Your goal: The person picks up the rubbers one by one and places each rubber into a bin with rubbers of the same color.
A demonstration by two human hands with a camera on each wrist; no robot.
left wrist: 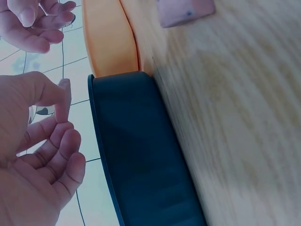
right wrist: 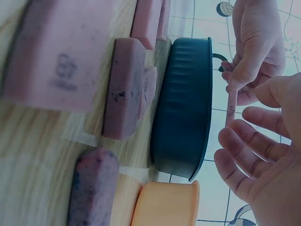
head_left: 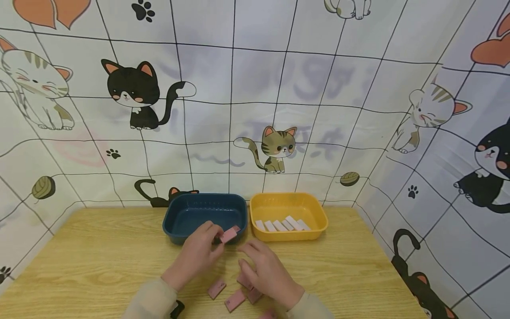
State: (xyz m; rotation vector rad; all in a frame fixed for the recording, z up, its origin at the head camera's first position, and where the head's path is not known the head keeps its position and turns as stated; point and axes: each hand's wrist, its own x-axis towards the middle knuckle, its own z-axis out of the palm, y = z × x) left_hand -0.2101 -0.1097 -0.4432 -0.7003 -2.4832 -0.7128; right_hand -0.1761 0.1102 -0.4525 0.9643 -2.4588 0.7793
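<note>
My left hand (head_left: 199, 248) pinches a pink eraser (head_left: 228, 235) between thumb and fingers, over the front rim of the blue bin (head_left: 175, 235). The right wrist view shows this slim eraser (right wrist: 231, 108) reaching down from the left fingertips. My right hand (head_left: 268, 270) hovers just to the right, fingers loosely bent and nothing in its grasp. Its fingertips come close to the eraser's lower end in that wrist view. Below the hands, several pink erasers with dark smudges lie on the table, among them one eraser (head_left: 217, 289) at the left and another (head_left: 235, 301) nearer me.
Beside the blue bin stands a yellow bin (head_left: 288, 235) with several white blocks (head_left: 280, 225) in a row. Both bins sit at the back of the wooden table (head_left: 115, 248), against a cat-print cloth (head_left: 211, 119) that also rises along the sides.
</note>
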